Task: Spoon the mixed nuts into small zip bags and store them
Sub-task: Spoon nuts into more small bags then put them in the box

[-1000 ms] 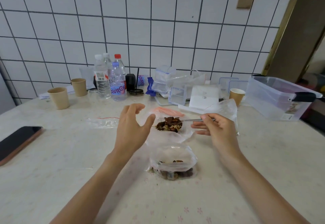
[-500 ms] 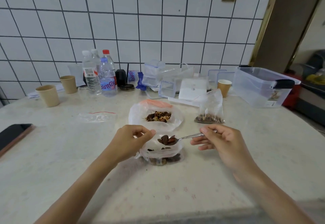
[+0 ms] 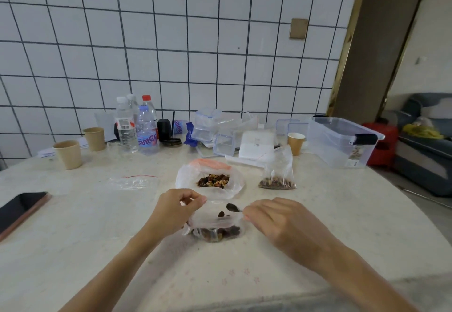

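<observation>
Nearest on the pale table [image 3: 97, 250], the left hand [image 3: 175, 210] pinches the top edge of a small zip bag [image 3: 215, 226] between thumb and forefinger, keeping its mouth up and wide. The bag stands on the table between the 2 hands, its bottom already holding mixed nuts. The right hand [image 3: 281, 223] has its fingers curled around the handle of a spoon [image 3: 232, 207], whose dark bowl sits over the bag's mouth; a nut shows just below it inside the bag.

Just beyond lies a larger plastic bag of mixed nuts [image 3: 212, 180], its mouth spread open. To its right stands a filled zip bag [image 3: 278, 174], upright, nuts settled at its base. To the left an empty zip bag [image 3: 135, 182] with a red strip lies flat, and a phone [image 3: 20, 207] rests at the table's left edge.

Farther back are 2 paper cups [image 3: 68, 154] at the left, water bottles [image 3: 137, 128], a clutter of clear containers [image 3: 220, 133], another paper cup [image 3: 296, 143] and a clear storage box [image 3: 340, 143] at the right, all before the tiled wall [image 3: 171, 54].
</observation>
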Available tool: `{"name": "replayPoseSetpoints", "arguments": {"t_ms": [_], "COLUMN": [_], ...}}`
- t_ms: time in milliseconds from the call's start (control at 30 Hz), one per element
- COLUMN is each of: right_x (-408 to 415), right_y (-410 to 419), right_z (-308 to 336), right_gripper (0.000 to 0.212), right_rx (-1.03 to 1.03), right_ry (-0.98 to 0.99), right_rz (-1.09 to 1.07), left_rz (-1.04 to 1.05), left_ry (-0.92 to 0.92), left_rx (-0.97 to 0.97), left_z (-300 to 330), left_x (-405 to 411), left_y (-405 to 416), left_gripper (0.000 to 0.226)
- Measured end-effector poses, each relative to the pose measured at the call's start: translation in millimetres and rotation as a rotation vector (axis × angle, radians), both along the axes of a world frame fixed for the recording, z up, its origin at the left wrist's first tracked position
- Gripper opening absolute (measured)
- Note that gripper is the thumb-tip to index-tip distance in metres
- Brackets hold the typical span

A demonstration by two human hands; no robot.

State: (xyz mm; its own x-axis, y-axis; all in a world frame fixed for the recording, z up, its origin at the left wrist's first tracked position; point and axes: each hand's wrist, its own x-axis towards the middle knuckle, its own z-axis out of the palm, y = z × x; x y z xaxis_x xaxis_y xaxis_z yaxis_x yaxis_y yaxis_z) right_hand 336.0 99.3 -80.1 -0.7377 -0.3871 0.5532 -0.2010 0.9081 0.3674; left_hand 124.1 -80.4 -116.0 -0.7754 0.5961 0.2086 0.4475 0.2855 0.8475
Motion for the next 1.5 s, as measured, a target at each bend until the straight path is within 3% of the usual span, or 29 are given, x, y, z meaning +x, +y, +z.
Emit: {"name": "replayPoseSetpoints", "arguments": {"t_ms": [100,233,367,533,633,733,833,933,1000,1067,1133,1367,1500], "right_x": [-2,-9,-24,-53,-77,-103,-129,-150,-161,-168,-170,-166,-165], "right_y": [0,9,14,25,35,47,58,69,75,79,81,78,70], "right_z": [12,20,23,23,16,7,-2,-13,-23,-36,-47,-53,-59], "right_gripper": [0.026,0.015,0.014,0.016,0.019,0.023,0.026,0.026,0.028,0.028,0.026,0.018,0.012], "right_rx": [-0.373,-0.905,-1.272,-1.585,-1.662,-1.757,-1.85,-1.946,-2.012,-2.046,-2.02,-1.405,-1.24], "right_ry": [0.049,-0.047,-0.037,-0.014,0.012,0.014,0.018,0.069,0.113,0.143,0.179,0.247,0.197], "right_rz": [-0.021,-0.055,-0.057,-0.046,-0.064,-0.054,0.0,0.02,0.007,-0.012,-0.024,-0.024,-0.052], "left_rz": [-0.004,-0.027,-0.025,0.023,0.113,0.151,0.138,0.093,0.08,0.105,0.139,0.168,0.139], "left_ry": [0.074,0.165,0.249,0.328,0.428,0.517,0.557,0.555,0.498,0.478,0.472,0.529,0.499], "left_rx": [-0.029,-0.102,-0.161,-0.053,0.038,0.055,-0.093,-0.373,-0.55,-0.618,-0.577,-0.245,-0.07], "left_z": [4,6,14,33,38,39,42,42,40,34,27,16,17], "left_x": [-3,-10,-22,-38,-51,-68,-86,-102,-111,-118,-122,-119,-116], "left_y": [1,3,3,11,24,43,64,83,93,101,104,98,99], "left_gripper": [0.016,0.016,0.021,0.016,0.01,0.02,0.043,0.065,0.06,0.033,0.031,0.02,0.019]}}
